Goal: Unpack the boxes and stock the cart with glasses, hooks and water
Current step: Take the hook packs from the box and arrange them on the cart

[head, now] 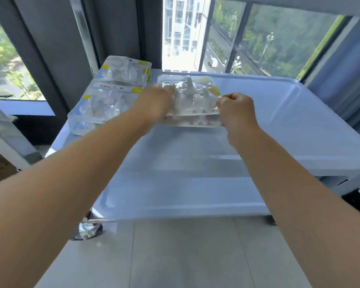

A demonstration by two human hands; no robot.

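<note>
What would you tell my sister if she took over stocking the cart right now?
Left hand and right hand: both grip the ends of a small stack of hook packs over the cart top.
Already placed: two piles of hook packs at the far left, rear and front.
Left: set this stack down beside them; glasses and water aren't in view.

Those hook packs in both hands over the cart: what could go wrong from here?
1. The left hand and right hand hold two stacked hook packs by their edges; the lower one might slide out.
2. The packs by the window already overlap unevenly near the left rim of the cart shelf; a nudge while setting these down could push one off.
</note>
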